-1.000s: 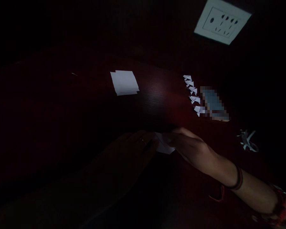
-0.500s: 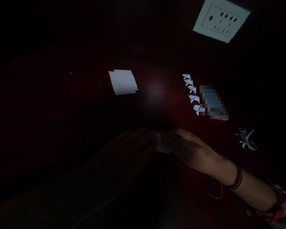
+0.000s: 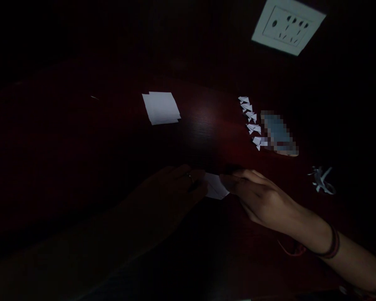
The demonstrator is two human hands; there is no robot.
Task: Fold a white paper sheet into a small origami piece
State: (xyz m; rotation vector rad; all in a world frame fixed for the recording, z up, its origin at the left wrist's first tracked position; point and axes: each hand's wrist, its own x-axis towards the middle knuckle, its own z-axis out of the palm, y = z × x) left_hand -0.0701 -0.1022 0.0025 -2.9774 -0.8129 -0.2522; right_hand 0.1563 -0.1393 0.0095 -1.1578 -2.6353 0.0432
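The scene is very dark. A small white piece of paper [image 3: 215, 187] lies on the dark red wooden table [image 3: 207, 125], at its near edge. My left hand [image 3: 172, 192], with a ring on one finger, lies in shadow with its fingers pressed on the paper's left side. My right hand [image 3: 260, 196] comes in from the right, and its fingertips pinch the paper's right edge. Cord bands circle my right wrist.
A stack of white paper squares [image 3: 161, 108] lies farther back on the table. Several small folded paper pieces [image 3: 251, 121] sit in a row at the right, beside a blurred flat object [image 3: 278, 133]. Paper scraps [image 3: 321, 180] lie far right. A white wall socket [image 3: 287, 26] is above.
My right hand has drawn back a little to the right, uncovering more of the small paper. My left hand has stayed put on the paper's left side.
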